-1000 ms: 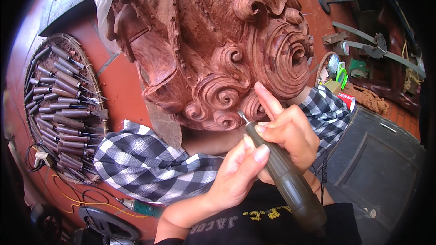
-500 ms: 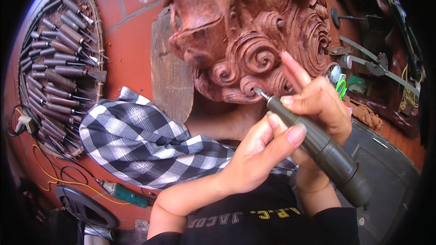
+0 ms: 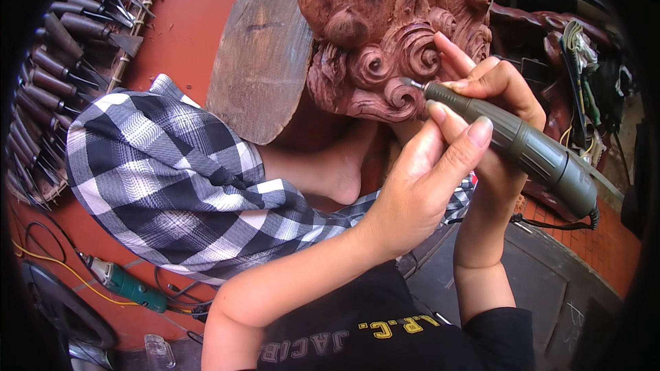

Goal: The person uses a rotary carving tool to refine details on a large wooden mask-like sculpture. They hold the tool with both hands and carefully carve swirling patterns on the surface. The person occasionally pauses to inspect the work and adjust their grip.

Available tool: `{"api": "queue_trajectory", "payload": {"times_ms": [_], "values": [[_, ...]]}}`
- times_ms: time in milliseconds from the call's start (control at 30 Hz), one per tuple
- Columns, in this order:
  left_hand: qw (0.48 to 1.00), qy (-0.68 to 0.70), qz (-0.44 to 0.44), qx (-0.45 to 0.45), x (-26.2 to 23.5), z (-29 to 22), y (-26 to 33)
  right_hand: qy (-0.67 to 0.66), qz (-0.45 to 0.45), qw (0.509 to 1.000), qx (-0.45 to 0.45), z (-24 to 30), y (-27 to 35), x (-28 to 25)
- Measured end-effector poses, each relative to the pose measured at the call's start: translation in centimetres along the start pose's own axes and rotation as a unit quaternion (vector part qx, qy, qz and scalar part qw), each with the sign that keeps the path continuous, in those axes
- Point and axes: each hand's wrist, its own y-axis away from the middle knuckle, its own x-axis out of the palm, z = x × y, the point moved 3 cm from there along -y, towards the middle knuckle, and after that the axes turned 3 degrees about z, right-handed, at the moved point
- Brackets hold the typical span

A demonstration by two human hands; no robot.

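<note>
A dark green rotary carving tool [image 3: 526, 144] slants across my front, its back end lower right with a black cord. My right hand [image 3: 505, 89] wraps round its front part, the index finger stretched toward the carving. From below, my left hand [image 3: 423, 185] steadies the nose of the tool with its fingertips, the thumb raised alongside. The small metal bit [image 3: 411, 83] meets the upper edge of a curled scroll [image 3: 400, 98]. That scroll belongs to a large reddish-brown wood carving [image 3: 357, 20] full of spirals, ahead of me.
A grey-brown plank [image 3: 258, 62] lies left of the carving. Farther left, a woven tray [image 3: 141, 24] holds many wood-handled chisels [image 3: 51, 82]. A green angle grinder [image 3: 130, 285] with cords lies at lower left. My legs, one under checked cloth [image 3: 185, 185], are before the carving.
My view has shifted, so the carving and tray sit higher. The tool lies flatter, and its bit has moved toward the upper edge of the same scroll. Both hands keep their hold.
</note>
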Motion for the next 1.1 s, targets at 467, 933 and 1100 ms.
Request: {"api": "queue_trajectory", "payload": {"times_ms": [467,933,1100], "values": [[0.988,0.149,-0.007,0.026,0.5,-0.8,-0.5,0.123,0.025,0.990,0.069,1.8,-1.6,0.5],[0.988,0.149,-0.035,0.002,0.2,-0.9,0.5,0.141,0.061,0.988,0.024,1.2,-1.2,0.7],[0.987,0.157,-0.019,0.009,0.1,-0.8,0.3,0.178,0.066,0.982,0.017,1.9,-1.6,0.9]]}}
